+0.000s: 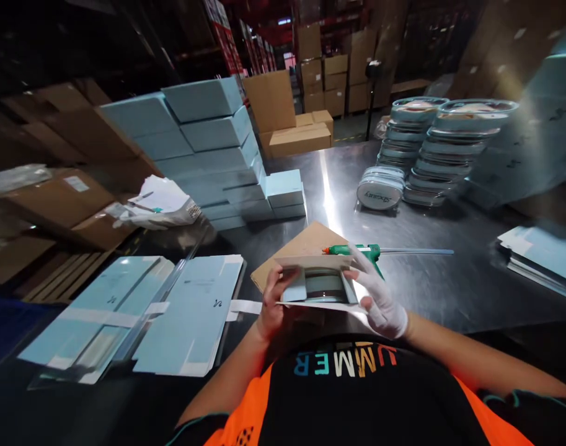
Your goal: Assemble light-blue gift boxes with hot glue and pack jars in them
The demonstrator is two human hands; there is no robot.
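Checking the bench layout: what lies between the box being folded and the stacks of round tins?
In the head view, a green glue gun lies between the box and the tins, then bare steel table.

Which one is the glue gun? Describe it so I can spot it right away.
Start at the steel table, then find the brown card sheet just beyond the person's hands. The glue gun lies at that sheet's far right edge, just past the gloved right hand. It is the only green thing there, with an orange tip and a long clear stick trailing right.
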